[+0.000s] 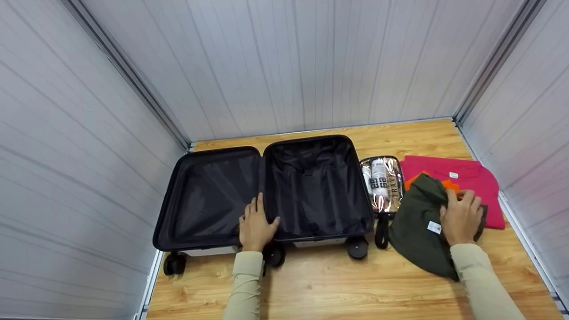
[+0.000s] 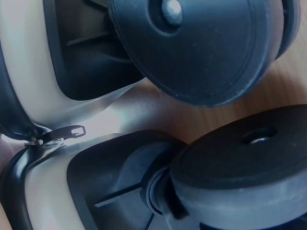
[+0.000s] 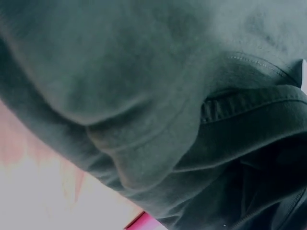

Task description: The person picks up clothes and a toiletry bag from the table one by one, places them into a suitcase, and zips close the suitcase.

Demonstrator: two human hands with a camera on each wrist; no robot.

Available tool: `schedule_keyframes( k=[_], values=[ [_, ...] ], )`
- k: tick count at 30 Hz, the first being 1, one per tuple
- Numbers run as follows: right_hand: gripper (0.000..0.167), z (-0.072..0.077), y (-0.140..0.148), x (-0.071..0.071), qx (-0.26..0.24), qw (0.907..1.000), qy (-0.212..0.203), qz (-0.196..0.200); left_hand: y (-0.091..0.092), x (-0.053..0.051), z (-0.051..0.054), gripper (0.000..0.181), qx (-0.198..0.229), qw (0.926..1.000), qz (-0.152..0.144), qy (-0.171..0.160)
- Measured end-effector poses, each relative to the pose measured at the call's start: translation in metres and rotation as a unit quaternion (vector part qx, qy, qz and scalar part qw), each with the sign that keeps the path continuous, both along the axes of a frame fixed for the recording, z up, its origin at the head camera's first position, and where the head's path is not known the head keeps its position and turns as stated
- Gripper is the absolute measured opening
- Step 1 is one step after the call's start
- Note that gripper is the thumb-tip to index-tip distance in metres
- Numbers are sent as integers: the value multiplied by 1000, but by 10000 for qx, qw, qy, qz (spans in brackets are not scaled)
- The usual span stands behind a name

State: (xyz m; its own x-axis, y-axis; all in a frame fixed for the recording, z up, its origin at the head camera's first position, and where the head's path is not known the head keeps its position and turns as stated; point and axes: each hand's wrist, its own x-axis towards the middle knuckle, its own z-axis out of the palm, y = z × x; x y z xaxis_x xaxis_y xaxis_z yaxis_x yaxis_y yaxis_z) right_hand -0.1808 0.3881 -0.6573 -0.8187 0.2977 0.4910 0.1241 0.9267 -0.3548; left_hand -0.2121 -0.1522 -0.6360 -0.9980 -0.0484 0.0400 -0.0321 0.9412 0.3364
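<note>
An open suitcase (image 1: 306, 195) lies flat on the floor, its two black-lined halves side by side. My left hand (image 1: 255, 226) rests on its near edge, where the halves meet, with the fingers straight. In the left wrist view are its black wheels (image 2: 240, 153) and a zipper pull (image 2: 62, 134). To the right of the case, my right hand (image 1: 462, 220) grips a dark green garment (image 1: 415, 226) with a white label, its fingers bent into the cloth. Green folds (image 3: 144, 120) fill most of the right wrist view, hiding the fingertips there.
A clear-fronted travel pouch (image 1: 386, 182) with bottles inside lies against the suitcase's right side. Orange cloth (image 1: 450, 185) shows under the green garment, on a folded pink garment (image 1: 491, 191). Pale panel walls (image 1: 311, 66) enclose the wood-look floor (image 1: 333, 284).
</note>
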Motion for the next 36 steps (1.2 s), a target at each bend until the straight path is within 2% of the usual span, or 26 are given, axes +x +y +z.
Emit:
schedule_keyframes(
  k=[7, 13, 17, 20, 22, 25, 27, 31, 36],
  values=[
    [39, 3, 3, 0, 28, 9982, -455, 396, -1, 0, -1, 91, -33, 10000, 24, 26],
    [43, 5, 6, -1, -60, 9930, -948, 698, -1, -1, -1, 91, -13, 10000, 33, 36],
    [39, 3, 8, -2, 13, 9916, -918, 912, 0, -1, -2, 92, 13, 10000, 25, 84],
    [42, 2, 8, -2, -61, 9930, -764, 897, 0, 0, -1, 92, -1, 10000, 19, 82],
    [52, 3, 8, -3, -213, 9935, -797, 784, 0, 1, -1, 91, 0, 10000, 8, 92],
    [68, 7, 8, -5, -485, 9902, -1161, 606, 0, 2, -1, 91, -1, 9999, 1, 104],
    [69, 10, 9, -7, -563, 9844, -1552, 606, 0, 2, -1, 90, -19, 9999, -6, 126],
    [53, 16, 12, -10, -465, 9720, -2123, 898, -1, 2, -1, 90, -61, 9999, 16, 152],
    [33, 21, 14, -11, -492, 9661, -2355, 936, 0, 1, -2, 90, -20, 9999, -21, 167]
  ],
)
